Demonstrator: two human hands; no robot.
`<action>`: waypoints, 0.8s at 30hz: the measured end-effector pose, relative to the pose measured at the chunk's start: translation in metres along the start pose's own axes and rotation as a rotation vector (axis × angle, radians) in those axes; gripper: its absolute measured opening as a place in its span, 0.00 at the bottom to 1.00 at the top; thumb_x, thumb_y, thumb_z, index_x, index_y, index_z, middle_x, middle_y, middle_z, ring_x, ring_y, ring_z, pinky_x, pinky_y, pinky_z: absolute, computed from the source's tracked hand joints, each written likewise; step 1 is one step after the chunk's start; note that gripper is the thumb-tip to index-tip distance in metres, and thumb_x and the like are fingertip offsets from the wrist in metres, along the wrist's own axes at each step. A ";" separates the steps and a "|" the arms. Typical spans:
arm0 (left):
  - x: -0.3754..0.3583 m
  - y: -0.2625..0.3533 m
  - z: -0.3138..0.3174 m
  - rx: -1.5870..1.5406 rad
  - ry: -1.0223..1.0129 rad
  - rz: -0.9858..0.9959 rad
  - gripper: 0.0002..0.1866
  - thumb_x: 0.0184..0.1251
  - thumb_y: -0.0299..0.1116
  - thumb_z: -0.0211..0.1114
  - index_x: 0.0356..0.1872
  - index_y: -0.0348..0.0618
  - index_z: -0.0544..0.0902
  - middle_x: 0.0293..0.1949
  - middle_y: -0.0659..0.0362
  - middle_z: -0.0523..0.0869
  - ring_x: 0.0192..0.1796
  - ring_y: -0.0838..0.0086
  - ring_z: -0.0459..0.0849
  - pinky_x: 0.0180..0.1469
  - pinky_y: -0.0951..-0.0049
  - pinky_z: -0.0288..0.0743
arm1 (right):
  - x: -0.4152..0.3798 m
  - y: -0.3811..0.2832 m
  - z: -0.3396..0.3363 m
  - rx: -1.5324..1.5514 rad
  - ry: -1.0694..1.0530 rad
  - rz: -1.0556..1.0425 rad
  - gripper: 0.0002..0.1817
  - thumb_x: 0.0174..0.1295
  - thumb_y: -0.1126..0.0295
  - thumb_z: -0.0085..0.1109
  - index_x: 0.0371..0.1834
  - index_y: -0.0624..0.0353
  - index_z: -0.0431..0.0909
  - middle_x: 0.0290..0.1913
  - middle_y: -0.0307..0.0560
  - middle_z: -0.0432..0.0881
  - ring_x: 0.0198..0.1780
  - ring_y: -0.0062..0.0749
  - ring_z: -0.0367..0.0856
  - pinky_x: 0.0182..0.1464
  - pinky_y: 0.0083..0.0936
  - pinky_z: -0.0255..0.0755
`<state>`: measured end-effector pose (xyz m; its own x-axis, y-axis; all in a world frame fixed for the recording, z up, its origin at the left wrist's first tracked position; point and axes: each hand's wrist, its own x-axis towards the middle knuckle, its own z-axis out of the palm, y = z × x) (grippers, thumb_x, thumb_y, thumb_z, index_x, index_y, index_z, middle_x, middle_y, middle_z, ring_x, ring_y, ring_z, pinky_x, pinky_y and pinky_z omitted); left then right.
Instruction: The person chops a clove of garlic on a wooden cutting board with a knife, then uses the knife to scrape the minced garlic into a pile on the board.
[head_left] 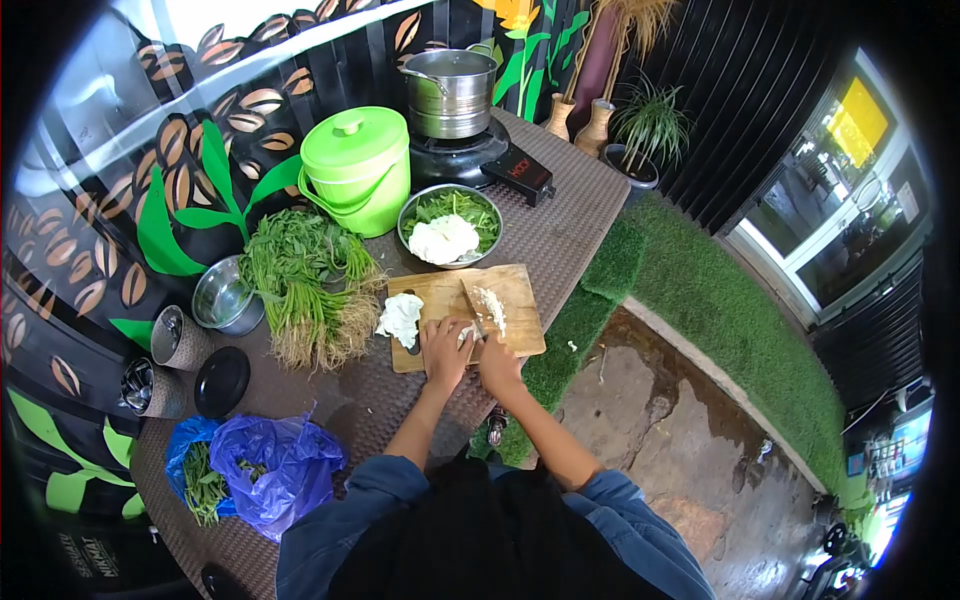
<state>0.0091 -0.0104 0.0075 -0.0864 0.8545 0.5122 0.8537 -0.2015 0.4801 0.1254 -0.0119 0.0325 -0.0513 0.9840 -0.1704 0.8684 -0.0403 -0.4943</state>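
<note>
A wooden cutting board (430, 290) lies on the table in front of me. My right hand (498, 364) grips a knife (473, 304), whose blade points away from me over the board. Beside it, my left hand (445, 350) bends its fingers over a small white food piece (467, 335) near the blade. Chopped white bits (490, 312) are spread right of the knife. At the board's left edge rests a white crumpled-looking lump (401, 318). Behind the board, a metal bowl (404, 240) contains green leaves (470, 212) and another white lump (443, 239).
Left of the board lies a large bunch of rooted greens (310, 285). A lidded green bucket (355, 165) and a steel pot (452, 95) on a black stove (450, 155) stand behind. Blue plastic bags (280, 470), an empty-looking metal bowl (228, 297) and cutlery holders (182, 340) are at left.
</note>
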 end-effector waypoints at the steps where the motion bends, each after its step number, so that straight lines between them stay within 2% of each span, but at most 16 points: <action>1: -0.001 -0.001 0.001 -0.001 0.000 0.003 0.08 0.61 0.38 0.65 0.39 0.51 0.86 0.44 0.62 0.81 0.48 0.62 0.73 0.53 0.62 0.65 | 0.000 0.004 -0.002 0.001 0.003 0.002 0.20 0.72 0.55 0.43 0.48 0.66 0.66 0.39 0.69 0.82 0.43 0.63 0.82 0.46 0.52 0.76; 4: 0.000 -0.003 0.000 -0.015 0.018 0.037 0.08 0.61 0.38 0.65 0.39 0.50 0.86 0.44 0.62 0.81 0.48 0.62 0.73 0.52 0.62 0.65 | -0.003 0.004 -0.009 -0.007 -0.044 -0.062 0.21 0.72 0.55 0.43 0.49 0.65 0.65 0.38 0.70 0.81 0.43 0.63 0.82 0.46 0.52 0.76; 6: 0.000 -0.001 0.000 -0.021 0.017 0.025 0.09 0.59 0.37 0.65 0.39 0.48 0.85 0.43 0.62 0.80 0.48 0.63 0.73 0.53 0.61 0.63 | -0.014 -0.003 -0.002 -0.018 0.019 0.056 0.21 0.72 0.55 0.42 0.48 0.66 0.66 0.38 0.69 0.82 0.42 0.64 0.82 0.45 0.51 0.76; 13: 0.001 -0.002 0.002 -0.049 0.029 0.028 0.09 0.59 0.37 0.65 0.39 0.49 0.86 0.42 0.62 0.80 0.48 0.63 0.73 0.53 0.62 0.63 | 0.010 0.007 -0.006 -0.019 -0.029 -0.023 0.20 0.72 0.56 0.43 0.48 0.66 0.66 0.40 0.69 0.81 0.43 0.65 0.81 0.45 0.51 0.76; 17: 0.001 0.001 -0.002 -0.030 0.036 0.024 0.08 0.59 0.37 0.66 0.38 0.48 0.85 0.43 0.60 0.81 0.46 0.60 0.74 0.51 0.62 0.66 | -0.006 -0.003 -0.001 -0.011 0.045 0.028 0.20 0.71 0.57 0.43 0.48 0.67 0.66 0.40 0.70 0.81 0.45 0.65 0.81 0.46 0.51 0.75; 19: 0.000 -0.001 0.001 -0.048 0.031 0.012 0.08 0.59 0.37 0.66 0.38 0.48 0.85 0.43 0.60 0.81 0.46 0.60 0.74 0.51 0.62 0.66 | 0.001 -0.003 0.001 -0.026 -0.007 0.017 0.21 0.70 0.57 0.45 0.52 0.68 0.65 0.41 0.66 0.82 0.43 0.60 0.83 0.45 0.49 0.78; 21: -0.001 -0.003 0.002 -0.028 0.038 0.023 0.08 0.59 0.36 0.66 0.38 0.48 0.86 0.42 0.60 0.81 0.46 0.60 0.74 0.52 0.62 0.66 | 0.004 0.000 -0.003 -0.042 0.034 -0.030 0.21 0.70 0.58 0.44 0.51 0.67 0.65 0.40 0.65 0.83 0.43 0.60 0.84 0.45 0.49 0.78; 23: -0.001 -0.003 0.002 -0.049 0.036 0.025 0.08 0.59 0.35 0.66 0.38 0.48 0.86 0.43 0.60 0.81 0.46 0.60 0.74 0.52 0.62 0.66 | 0.003 -0.003 -0.016 -0.009 -0.053 -0.017 0.20 0.71 0.57 0.43 0.49 0.66 0.65 0.42 0.70 0.81 0.45 0.63 0.82 0.47 0.52 0.75; 24: 0.000 -0.002 0.001 -0.073 0.039 0.022 0.08 0.59 0.35 0.66 0.38 0.48 0.86 0.43 0.60 0.81 0.46 0.60 0.74 0.52 0.61 0.66 | 0.003 0.004 -0.003 -0.074 -0.012 -0.032 0.20 0.71 0.56 0.43 0.50 0.66 0.66 0.41 0.69 0.81 0.44 0.62 0.82 0.45 0.52 0.76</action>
<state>0.0075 -0.0097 0.0055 -0.0893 0.8307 0.5495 0.8159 -0.2554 0.5187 0.1301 -0.0090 0.0327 -0.0848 0.9825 -0.1656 0.9005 0.0044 -0.4349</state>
